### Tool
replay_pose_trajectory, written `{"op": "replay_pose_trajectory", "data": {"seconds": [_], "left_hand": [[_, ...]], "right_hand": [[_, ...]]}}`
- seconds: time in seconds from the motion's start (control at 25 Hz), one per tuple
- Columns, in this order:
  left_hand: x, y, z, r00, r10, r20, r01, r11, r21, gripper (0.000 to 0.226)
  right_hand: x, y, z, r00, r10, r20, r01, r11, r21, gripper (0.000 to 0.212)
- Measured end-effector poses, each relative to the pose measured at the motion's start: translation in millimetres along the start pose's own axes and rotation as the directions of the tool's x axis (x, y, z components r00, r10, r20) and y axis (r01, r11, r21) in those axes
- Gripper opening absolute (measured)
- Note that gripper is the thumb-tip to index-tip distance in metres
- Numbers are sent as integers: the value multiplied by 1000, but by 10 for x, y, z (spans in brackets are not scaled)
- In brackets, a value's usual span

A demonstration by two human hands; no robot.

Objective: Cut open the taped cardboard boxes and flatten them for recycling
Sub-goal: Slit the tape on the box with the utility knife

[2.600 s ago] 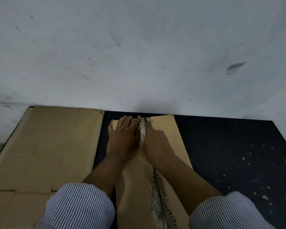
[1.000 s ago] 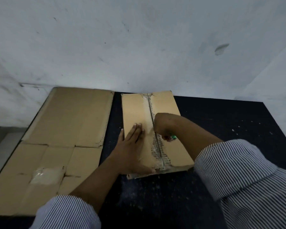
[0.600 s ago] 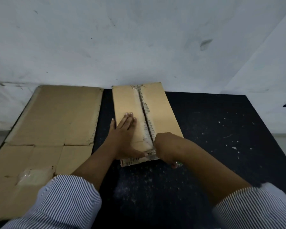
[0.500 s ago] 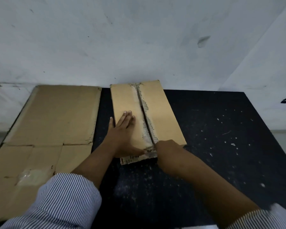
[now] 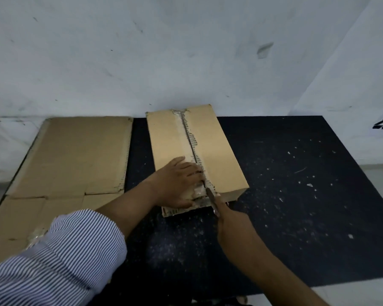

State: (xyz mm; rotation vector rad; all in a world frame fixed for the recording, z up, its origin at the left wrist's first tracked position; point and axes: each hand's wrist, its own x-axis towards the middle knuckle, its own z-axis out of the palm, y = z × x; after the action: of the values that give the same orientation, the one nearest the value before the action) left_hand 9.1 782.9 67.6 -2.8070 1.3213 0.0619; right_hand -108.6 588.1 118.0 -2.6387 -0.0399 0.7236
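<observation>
A long brown cardboard box (image 5: pixel 217 155) lies on the black table top (image 5: pixel 296 206), its far end at the wall. A slit seam with torn tape (image 5: pixel 191 142) runs down the middle of its top. My left hand (image 5: pixel 177 184) presses on the near left flap, fingertips at the seam and thumb at the near edge. Just in front of the box's near end, my right hand (image 5: pixel 228 221) grips a cutter (image 5: pixel 211 198). Its thin blade points into the near end of the seam. Both sleeves are striped.
A flattened cardboard sheet (image 5: pixel 75 162) covers the left part of the table, with a scrap of clear tape (image 5: pixel 34 236) near my left sleeve. A white wall (image 5: pixel 186 51) stands right behind the table. Small paper crumbs dot the black surface to the right.
My right hand has drawn the cutter down the seam from the far end to the near end. My left hand has slid back and turned its fingers toward the seam.
</observation>
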Motion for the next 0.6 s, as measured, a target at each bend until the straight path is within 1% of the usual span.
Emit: {"op": "replay_pose_trajectory", "data": {"seconds": [0.04,0.08,0.2,0.32,0.4,0.48,0.56,0.6], "left_hand": [[24,-7,-30,1000,-5,29,6,1000,-11,80],[45,-11,-61,1000,3,30,-3,1000,0,82],[143,-26,-207,998,42,36,-45,996,79,83],[255,-55,-358,994,77,82,-83,994,78,67],[325,-79,-436,982,86,171,-101,991,86,58],[333,-103,-465,965,42,258,-46,999,11,55],[286,-142,-423,963,-13,269,48,991,-125,55],[259,-156,-385,966,-29,256,79,979,-186,55]], "right_hand": [[-11,7,6,1000,-6,-21,7,999,53,78],[-19,10,2,999,-9,-47,14,994,107,73],[-45,47,-27,992,-11,-125,41,969,243,58],[-91,92,-50,993,4,-119,31,955,294,53],[-72,126,-47,992,5,-129,36,948,315,53],[-71,147,-34,991,6,-132,38,944,329,52],[-66,175,-13,992,0,-123,46,929,368,52],[-60,193,-7,995,8,-102,37,899,437,51]]}}
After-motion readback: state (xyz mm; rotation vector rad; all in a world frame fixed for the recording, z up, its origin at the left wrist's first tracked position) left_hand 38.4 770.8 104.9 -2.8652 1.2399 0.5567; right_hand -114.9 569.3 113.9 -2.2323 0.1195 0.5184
